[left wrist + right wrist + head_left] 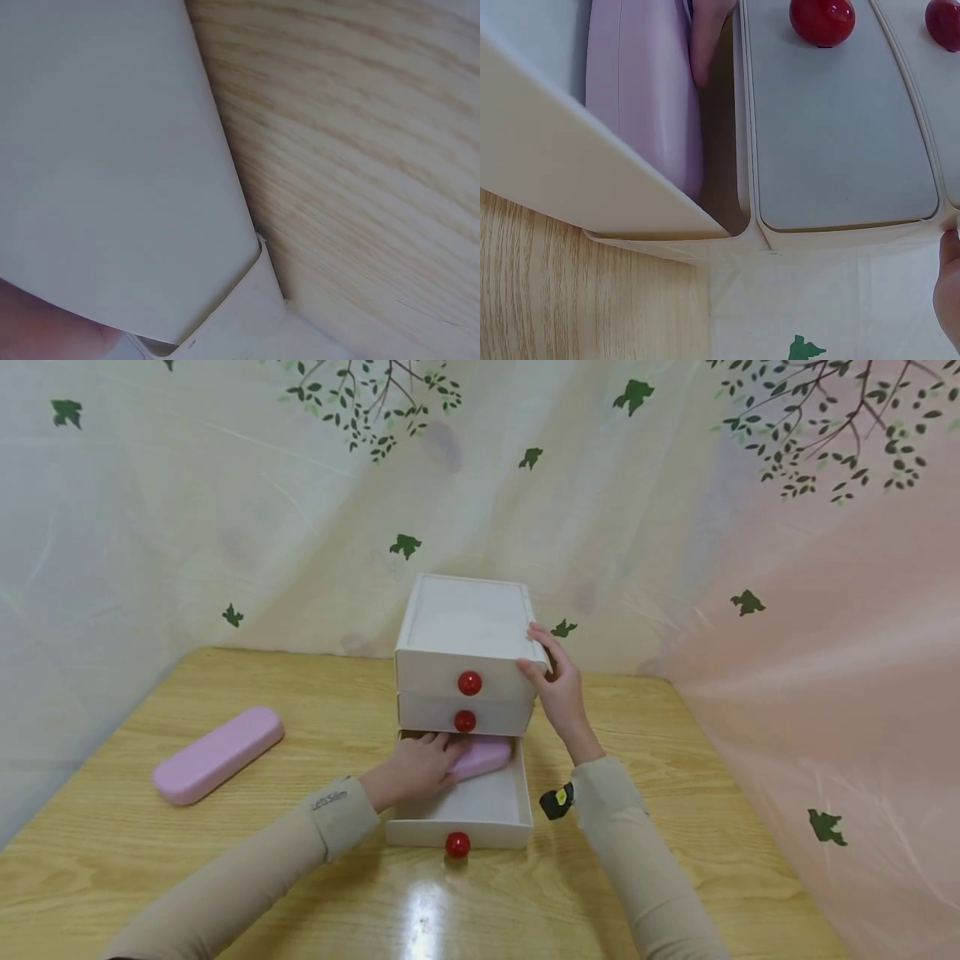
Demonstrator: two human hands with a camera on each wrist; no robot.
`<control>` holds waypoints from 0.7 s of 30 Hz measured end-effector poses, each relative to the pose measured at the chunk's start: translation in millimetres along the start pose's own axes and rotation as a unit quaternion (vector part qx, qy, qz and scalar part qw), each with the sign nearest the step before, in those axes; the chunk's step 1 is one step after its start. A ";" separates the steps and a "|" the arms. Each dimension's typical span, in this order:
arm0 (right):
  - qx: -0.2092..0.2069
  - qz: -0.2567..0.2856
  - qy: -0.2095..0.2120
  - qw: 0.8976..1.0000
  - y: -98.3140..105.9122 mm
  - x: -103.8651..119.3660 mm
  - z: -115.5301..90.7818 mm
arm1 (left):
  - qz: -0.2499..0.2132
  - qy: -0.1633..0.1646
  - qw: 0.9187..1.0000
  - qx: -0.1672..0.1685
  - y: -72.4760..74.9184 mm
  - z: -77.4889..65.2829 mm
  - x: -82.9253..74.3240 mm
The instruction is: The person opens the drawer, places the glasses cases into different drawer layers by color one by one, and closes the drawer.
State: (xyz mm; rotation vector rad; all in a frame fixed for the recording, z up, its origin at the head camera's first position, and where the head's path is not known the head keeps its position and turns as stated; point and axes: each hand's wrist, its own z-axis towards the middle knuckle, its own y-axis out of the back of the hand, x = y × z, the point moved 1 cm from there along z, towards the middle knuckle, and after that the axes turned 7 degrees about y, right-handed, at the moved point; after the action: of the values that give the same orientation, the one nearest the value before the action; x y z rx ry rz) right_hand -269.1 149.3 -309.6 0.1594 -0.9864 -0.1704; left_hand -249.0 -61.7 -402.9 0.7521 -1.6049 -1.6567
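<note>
A white drawer unit (470, 618) with red round knobs stands on the table, its bottom drawer (487, 806) pulled out. Inside that drawer, toward the back, lies a lilac oblong case (483, 757). My left hand (420, 764) reaches in and grips the case's left end. One of its fingers shows beside the case (649, 97) in the right wrist view. My right hand (561, 689) holds the unit's upper right front corner, thumb on the front and fingers over the top and side edge. The left wrist view shows mostly the drawer's wall (112, 150).
Another lilac oblong case (219, 756) lies on the wooden table (300, 827) at the left. The two upper drawers, with red knobs (469, 683), are closed. A leaf-patterned curtain (322, 527) hangs behind the table and along its sides. A small black device (557, 802) sits by the right cuff.
</note>
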 end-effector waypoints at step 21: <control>0.004 -0.011 -0.005 1.000 -0.2 0.5 -0.2 | -0.003 0.032 0.999 0.023 -3.7 7.6 4.7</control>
State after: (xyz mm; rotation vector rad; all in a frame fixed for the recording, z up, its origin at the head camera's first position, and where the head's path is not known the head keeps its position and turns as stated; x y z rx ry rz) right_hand -268.7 149.0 -309.3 0.1766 -0.9951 -0.1876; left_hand -258.2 -61.2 -405.8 0.8258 -1.6022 -1.5897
